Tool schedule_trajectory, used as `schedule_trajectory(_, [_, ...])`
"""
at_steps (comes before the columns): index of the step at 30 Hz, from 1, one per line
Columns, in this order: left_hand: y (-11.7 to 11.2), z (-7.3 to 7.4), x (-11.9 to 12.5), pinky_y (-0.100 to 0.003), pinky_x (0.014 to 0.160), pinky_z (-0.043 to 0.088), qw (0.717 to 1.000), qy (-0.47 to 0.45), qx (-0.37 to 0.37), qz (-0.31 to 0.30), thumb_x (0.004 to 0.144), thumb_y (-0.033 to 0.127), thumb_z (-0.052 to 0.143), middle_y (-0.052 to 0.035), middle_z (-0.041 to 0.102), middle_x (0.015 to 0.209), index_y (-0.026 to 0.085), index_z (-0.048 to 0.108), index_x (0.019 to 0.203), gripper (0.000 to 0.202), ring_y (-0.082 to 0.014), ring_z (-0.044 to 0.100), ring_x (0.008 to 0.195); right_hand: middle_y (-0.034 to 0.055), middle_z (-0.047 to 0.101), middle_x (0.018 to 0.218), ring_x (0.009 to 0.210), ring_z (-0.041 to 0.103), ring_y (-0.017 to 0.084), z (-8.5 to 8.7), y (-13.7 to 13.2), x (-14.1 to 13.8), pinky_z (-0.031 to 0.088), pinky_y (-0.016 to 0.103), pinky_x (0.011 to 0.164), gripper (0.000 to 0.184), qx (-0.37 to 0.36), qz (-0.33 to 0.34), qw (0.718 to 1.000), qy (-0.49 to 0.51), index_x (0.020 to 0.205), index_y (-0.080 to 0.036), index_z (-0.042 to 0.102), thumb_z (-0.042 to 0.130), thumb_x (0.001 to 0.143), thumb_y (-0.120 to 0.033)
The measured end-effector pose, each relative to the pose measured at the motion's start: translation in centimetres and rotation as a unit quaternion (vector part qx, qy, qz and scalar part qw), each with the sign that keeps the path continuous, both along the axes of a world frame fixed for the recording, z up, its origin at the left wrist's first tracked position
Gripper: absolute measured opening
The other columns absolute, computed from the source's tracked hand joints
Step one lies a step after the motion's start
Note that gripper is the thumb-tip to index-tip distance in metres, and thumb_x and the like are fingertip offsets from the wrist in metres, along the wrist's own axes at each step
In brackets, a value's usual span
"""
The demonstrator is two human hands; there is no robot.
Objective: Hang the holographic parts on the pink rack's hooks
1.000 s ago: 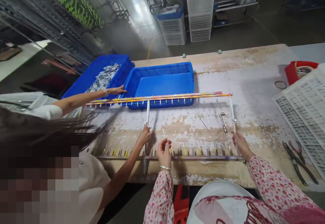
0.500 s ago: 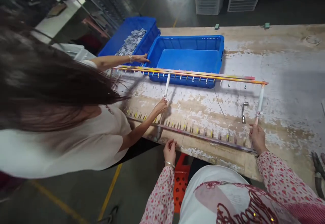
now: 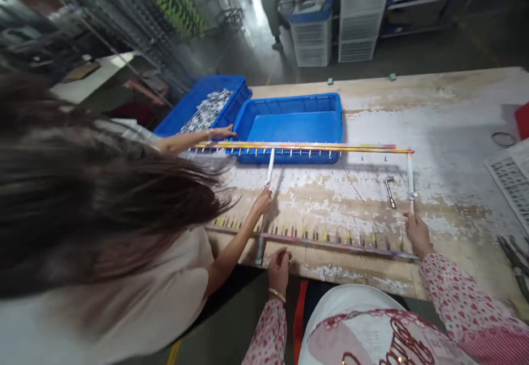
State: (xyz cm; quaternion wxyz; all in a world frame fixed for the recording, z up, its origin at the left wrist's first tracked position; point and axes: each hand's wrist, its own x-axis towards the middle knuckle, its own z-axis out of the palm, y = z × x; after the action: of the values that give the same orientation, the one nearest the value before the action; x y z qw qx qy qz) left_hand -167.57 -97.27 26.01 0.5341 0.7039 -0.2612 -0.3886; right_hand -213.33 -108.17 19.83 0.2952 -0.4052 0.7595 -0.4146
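left hand [image 3: 280, 263] dropped to table edge [image 3: 355, 272], fingers curled | right hand [image 3: 417, 234] fingers grip rod [image 3: 409, 177]

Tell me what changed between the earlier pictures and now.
The left hand sank from above the near bar to the table's edge. Unchanged: right hand grips the right white rod; the co-worker's hands hold the far bar and left rod.

The rack frame [image 3: 306, 146] lies on the table [image 3: 450, 128], a wrench [image 3: 389, 191] within it and a bin [image 3: 289, 130] behind.
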Motion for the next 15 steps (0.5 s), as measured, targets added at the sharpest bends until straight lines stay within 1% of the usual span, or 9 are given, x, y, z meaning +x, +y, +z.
schedule_trajectory(2, [-3.4,0.8,1.9,-0.034,0.070,0.051,0.998,-0.038,-0.037,-0.036,0.062,0.044,0.070,-0.0110,0.069,0.085,0.018,0.065,0.091,0.039,-0.0233,0.065,0.080,0.0073,0.061,0.075,0.069,0.056,0.022,-0.1,0.2,0.2,0.043,0.031,0.060,0.063,0.011,-0.022,0.999,0.030,0.106,-0.014,0.066,0.032,0.086,-0.064])
schedule_trajectory(4, [-7.3,2.3,3.4,-0.036,0.074,0.052,0.993,-0.063,-0.083,-0.053,0.064,0.043,0.069,-0.0112,0.068,0.087,0.019,0.065,0.090,0.036,-0.0242,0.064,0.082,0.0096,0.065,0.085,0.080,0.058,0.025,-0.1,0.4,0.4,0.043,0.033,0.066,0.062,0.020,-0.041,0.997,0.059,0.105,-0.016,0.067,0.031,0.086,-0.063])
schedule_trajectory(6, [-11.4,4.2,4.4,-0.036,0.077,0.052,0.986,-0.085,-0.126,-0.071,0.067,0.043,0.068,-0.0103,0.068,0.088,0.017,0.065,0.093,0.037,-0.0230,0.064,0.083,0.0096,0.065,0.087,0.084,0.058,0.027,0.0,0.6,0.6,0.042,0.035,0.070,0.062,0.038,-0.050,0.995,0.073,0.107,-0.018,0.067,0.028,0.086,-0.062])
schedule_trajectory(9, [-17.5,7.3,5.5,-0.033,0.081,0.051,0.970,-0.136,-0.172,-0.101,0.073,0.040,0.064,-0.0106,0.067,0.093,0.013,0.063,0.098,0.037,-0.0210,0.063,0.087,0.0093,0.065,0.085,0.083,0.058,0.027,0.1,0.9,1.0,0.041,0.036,0.072,0.064,0.068,-0.062,0.993,0.073,0.109,-0.017,0.066,0.027,0.084,-0.061])
schedule_trajectory(12, [-23.1,9.6,6.7,-0.033,0.081,0.050,0.957,-0.211,-0.171,-0.099,0.075,0.032,0.058,-0.0119,0.065,0.102,0.014,0.063,0.104,0.034,-0.0218,0.062,0.094,0.0095,0.065,0.084,0.079,0.059,0.026,0.1,1.3,1.2,0.042,0.037,0.072,0.066,0.081,-0.086,0.992,0.048,0.111,-0.016,0.066,0.029,0.082,-0.063])
schedule_trajectory(13, [-24.8,10.1,7.1,-0.034,0.083,0.049,0.951,-0.243,-0.162,-0.096,0.075,0.029,0.058,-0.0121,0.064,0.105,0.014,0.062,0.106,0.034,-0.0226,0.061,0.097,0.0094,0.065,0.083,0.078,0.059,0.026,0.0,1.4,1.3,0.042,0.037,0.072,0.066,0.085,-0.096,0.991,0.033,0.112,-0.016,0.065,0.030,0.082,-0.063])
schedule_trajectory(15, [-27.7,10.5,8.0,-0.038,0.091,0.045,0.936,-0.310,-0.138,-0.090,0.072,0.026,0.061,-0.0131,0.062,0.110,0.014,0.061,0.108,0.038,-0.0247,0.058,0.104,0.0103,0.066,0.084,0.078,0.060,0.027,0.2,1.6,1.4,0.044,0.038,0.074,0.066,0.104,-0.114,0.988,0.010,0.113,-0.015,0.065,0.031,0.081,-0.061])
